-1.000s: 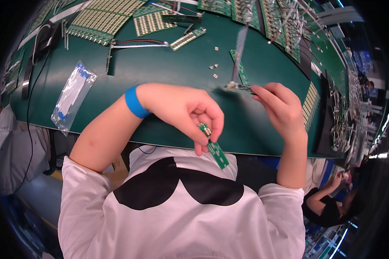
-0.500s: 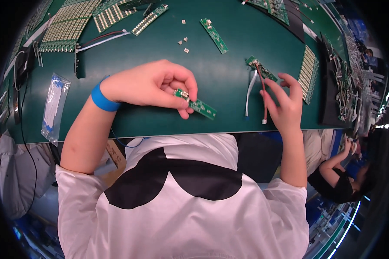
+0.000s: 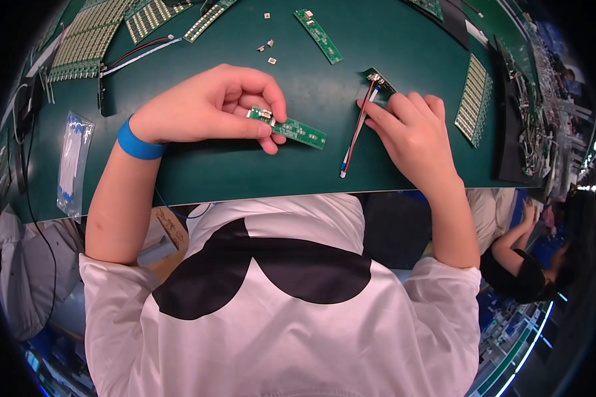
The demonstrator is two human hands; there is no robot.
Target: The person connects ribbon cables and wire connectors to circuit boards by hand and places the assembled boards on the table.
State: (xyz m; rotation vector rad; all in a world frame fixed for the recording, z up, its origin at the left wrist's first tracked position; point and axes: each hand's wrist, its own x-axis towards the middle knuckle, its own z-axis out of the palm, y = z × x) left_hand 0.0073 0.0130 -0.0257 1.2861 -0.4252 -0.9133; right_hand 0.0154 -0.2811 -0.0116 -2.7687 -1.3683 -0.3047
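Observation:
My left hand [image 3: 222, 109], with a blue band [image 3: 139, 140] at its wrist, pinches a narrow green circuit board [image 3: 301, 133] between thumb and fingers. White connectors show at the board's end by my thumb. To the right, my right hand [image 3: 417, 135] is closed on another small circuit board [image 3: 380, 81], tilted up off the table. Red, black and white wires [image 3: 356, 135] hang from its connector toward me, side by side; my fingers hide part of this board. A third green board [image 3: 319, 36] lies flat beyond both hands.
Several tiny white connectors [image 3: 270, 44] lie on the green table [image 3: 205, 40]. Panels of boards [image 3: 86, 43] stand at far left, another panel [image 3: 471, 99] at right. A clear bag of white strips [image 3: 75, 162] lies at left. Another person [image 3: 520, 258] sits at far right.
My right hand has closed on the wired board and tilted it up, and its spread wires now hang together. The left hand still holds its board, turned slightly flatter. The whole view has shifted a little.

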